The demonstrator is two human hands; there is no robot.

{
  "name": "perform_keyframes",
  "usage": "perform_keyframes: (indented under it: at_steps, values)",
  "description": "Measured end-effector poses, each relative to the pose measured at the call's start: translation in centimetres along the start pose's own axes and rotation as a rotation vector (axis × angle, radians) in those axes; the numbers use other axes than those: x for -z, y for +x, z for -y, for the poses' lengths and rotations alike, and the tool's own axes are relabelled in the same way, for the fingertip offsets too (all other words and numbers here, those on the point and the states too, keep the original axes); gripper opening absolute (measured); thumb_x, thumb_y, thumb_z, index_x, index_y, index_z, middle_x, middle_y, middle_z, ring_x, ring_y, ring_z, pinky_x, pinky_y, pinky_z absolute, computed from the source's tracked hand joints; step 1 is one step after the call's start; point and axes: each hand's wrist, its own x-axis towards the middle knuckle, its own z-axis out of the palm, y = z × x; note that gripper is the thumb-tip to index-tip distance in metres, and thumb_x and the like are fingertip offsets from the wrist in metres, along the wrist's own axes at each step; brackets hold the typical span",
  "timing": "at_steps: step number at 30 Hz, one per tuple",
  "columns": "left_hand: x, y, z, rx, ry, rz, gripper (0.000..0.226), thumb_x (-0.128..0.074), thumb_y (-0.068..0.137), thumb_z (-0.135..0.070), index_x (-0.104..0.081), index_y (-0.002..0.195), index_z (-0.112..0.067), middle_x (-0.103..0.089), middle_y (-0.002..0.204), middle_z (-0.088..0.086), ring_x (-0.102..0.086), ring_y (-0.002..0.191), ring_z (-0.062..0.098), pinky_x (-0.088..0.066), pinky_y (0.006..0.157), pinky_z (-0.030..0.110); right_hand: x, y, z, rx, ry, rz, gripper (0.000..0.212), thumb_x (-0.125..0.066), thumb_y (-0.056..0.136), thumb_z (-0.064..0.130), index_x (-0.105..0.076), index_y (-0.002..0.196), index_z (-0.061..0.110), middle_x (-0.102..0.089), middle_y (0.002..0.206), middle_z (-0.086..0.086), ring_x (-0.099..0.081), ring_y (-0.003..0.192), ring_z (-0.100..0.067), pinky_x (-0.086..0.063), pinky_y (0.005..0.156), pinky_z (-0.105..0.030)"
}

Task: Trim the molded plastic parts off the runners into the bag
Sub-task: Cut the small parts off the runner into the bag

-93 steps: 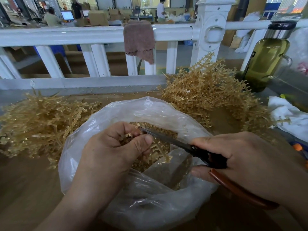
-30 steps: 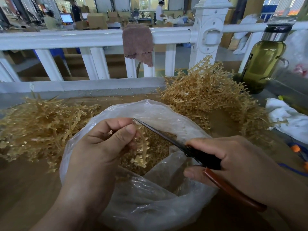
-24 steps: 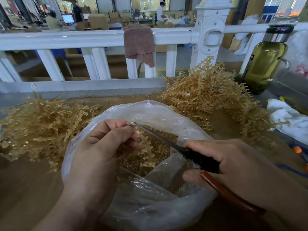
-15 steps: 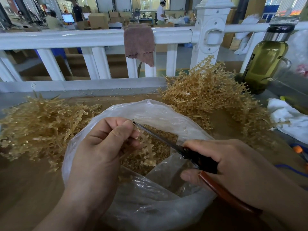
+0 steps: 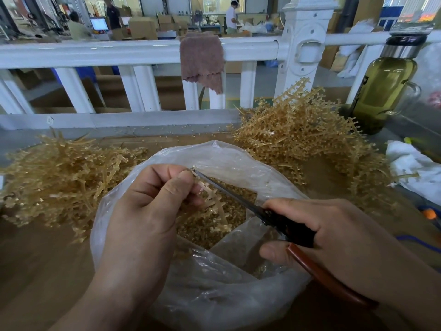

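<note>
My left hand [image 5: 145,211] pinches the top of an amber plastic runner [image 5: 216,206] that hangs over the open mouth of a clear plastic bag [image 5: 229,295]. My right hand [image 5: 334,237] grips scissors [image 5: 269,216] with a black pivot and red-brown handles. The thin blades point up-left, and their tip meets the runner right at my left fingertips. Small amber trimmed parts [image 5: 202,232] fill the bottom of the bag.
A tangled pile of amber runners [image 5: 59,173] lies left of the bag, a taller pile [image 5: 303,139] behind it on the right. A green glass bottle [image 5: 381,91] and white cloth [image 5: 410,168] stand far right. A white railing [image 5: 119,53] with a brown rag [image 5: 202,58] borders the brown table [image 5: 35,259].
The scissor tip has crept up the runner toward my left fingertips, and the runner hangs slightly more to the right. Both hands stay over the bag.
</note>
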Motion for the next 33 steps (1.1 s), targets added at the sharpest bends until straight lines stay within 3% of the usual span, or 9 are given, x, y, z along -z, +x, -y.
perform_keyframes:
  at_steps: [6,15,22,30,33]
  values:
    - [-0.12,-0.17,-0.13,-0.011,0.002,0.027,0.010,-0.072,0.084,-0.025,-0.071,0.074,-0.025,-0.069,0.076,0.002,-0.066,0.070,0.013,-0.055,0.068,0.021,0.10,0.02,0.15,0.012,0.031,0.009,0.061,-0.046,0.074,0.085,-0.060,0.109,0.036,-0.068,0.088,0.011,-0.064,0.078,-0.004,-0.047,0.070,-0.027]
    - [-0.23,-0.27,0.21,-0.041,0.051,0.024,0.012,-0.066,0.086,-0.023,-0.072,0.077,-0.021,-0.071,0.075,0.004,-0.067,0.068,0.014,-0.056,0.065,0.022,-0.06,-0.14,0.40,0.013,-0.046,-0.058,0.064,-0.042,0.072,0.083,-0.053,0.118,0.041,-0.070,0.094,0.016,-0.064,0.085,-0.003,-0.052,0.070,-0.030]
    - [-0.33,-0.29,0.35,-0.009,0.024,0.020,0.012,-0.067,0.085,-0.025,-0.073,0.075,-0.022,-0.071,0.075,0.003,-0.066,0.069,0.014,-0.056,0.065,0.024,0.03,-0.04,0.41,0.042,-0.068,-0.062,0.060,-0.043,0.079,0.077,-0.064,0.105,0.028,-0.068,0.082,0.011,-0.064,0.073,-0.004,-0.048,0.064,-0.028]
    - [-0.55,-0.30,0.37,0.074,-0.038,0.021,0.013,-0.074,0.085,-0.025,-0.071,0.072,-0.021,-0.069,0.075,0.005,-0.064,0.067,0.013,-0.054,0.060,0.021,0.12,-0.11,0.77,0.025,-0.048,-0.038,0.051,-0.046,0.081,0.075,-0.063,0.094,0.029,-0.061,0.071,0.010,-0.059,0.069,-0.006,-0.045,0.066,-0.030]
    - [-0.51,-0.35,0.30,0.096,-0.041,0.020,0.012,-0.067,0.079,-0.030,-0.071,0.071,-0.023,-0.069,0.075,0.004,-0.064,0.067,0.012,-0.054,0.061,0.021,0.12,-0.13,0.96,0.016,-0.045,-0.028,0.045,-0.050,0.081,0.071,-0.062,0.089,0.028,-0.059,0.068,0.008,-0.058,0.066,-0.008,-0.044,0.063,-0.029]
